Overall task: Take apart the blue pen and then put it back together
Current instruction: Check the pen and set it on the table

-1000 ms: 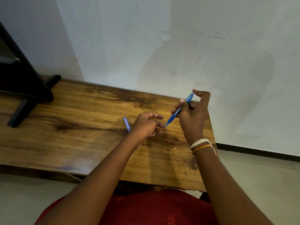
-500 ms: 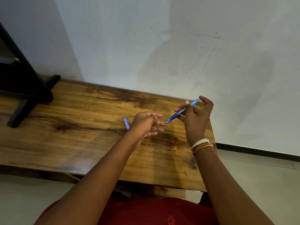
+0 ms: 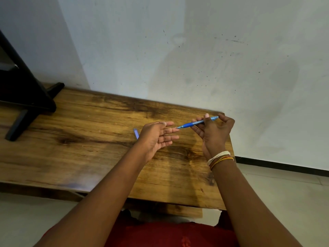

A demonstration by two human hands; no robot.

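My right hand (image 3: 214,133) pinches the blue pen (image 3: 194,123) near its rear half and holds it almost level above the wooden table (image 3: 80,148), tip pointing left. The pen's tip touches or nearly touches the fingertips of my left hand (image 3: 156,138), which is open, palm turned up, fingers spread, holding nothing. A small blue pen cap (image 3: 136,133) lies on the table just left of my left hand, partly hidden by it.
A black stand with angled legs (image 3: 26,104) sits on the table's far left. A white wall (image 3: 195,59) rises directly behind the table. The table's right edge is just beyond my right hand, with pale floor (image 3: 284,193) below.
My right hand has lowered the pen from a steep tilt to nearly level and shifted right. My left hand has opened from a loose curl to spread fingers, palm up.
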